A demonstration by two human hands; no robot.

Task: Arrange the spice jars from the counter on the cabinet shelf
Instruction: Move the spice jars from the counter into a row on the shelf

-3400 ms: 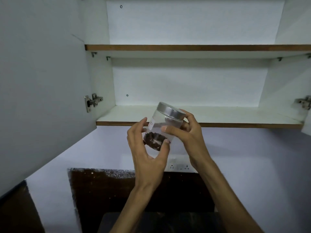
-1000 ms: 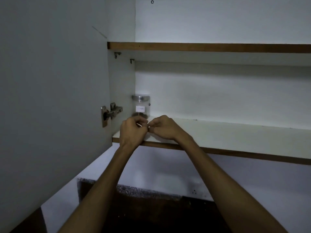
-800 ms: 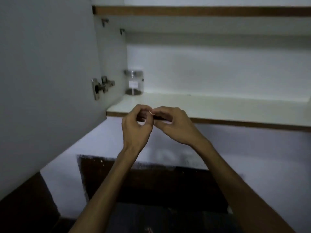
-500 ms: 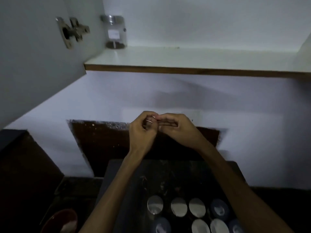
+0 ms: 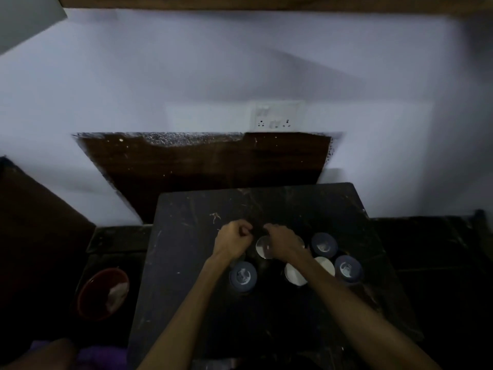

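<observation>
Several spice jars stand in a cluster on the dark counter (image 5: 184,263), seen from above. Some have dark lids, such as the jar at the left (image 5: 242,276) and two at the right (image 5: 324,245) (image 5: 346,268). Others have silver lids (image 5: 294,275) (image 5: 327,264). My left hand (image 5: 233,243) and my right hand (image 5: 284,243) hover just above the cluster, fingers curled and fingertips nearly meeting. The right hand partly covers a silver-lidded jar (image 5: 262,248). Neither hand visibly holds a jar. The jar set on the shelf is out of view.
The brown edge of the cabinet shelf (image 5: 266,2) runs along the top, with a corner of the open door (image 5: 26,17) at the upper left. A wall socket (image 5: 277,116) sits above the counter. A red bowl (image 5: 102,292) stands low on the left.
A jar held earlier now stands on the shelf's far left. Both hands came down empty from the shelf to the jars on the counter, and the view tilted down.
</observation>
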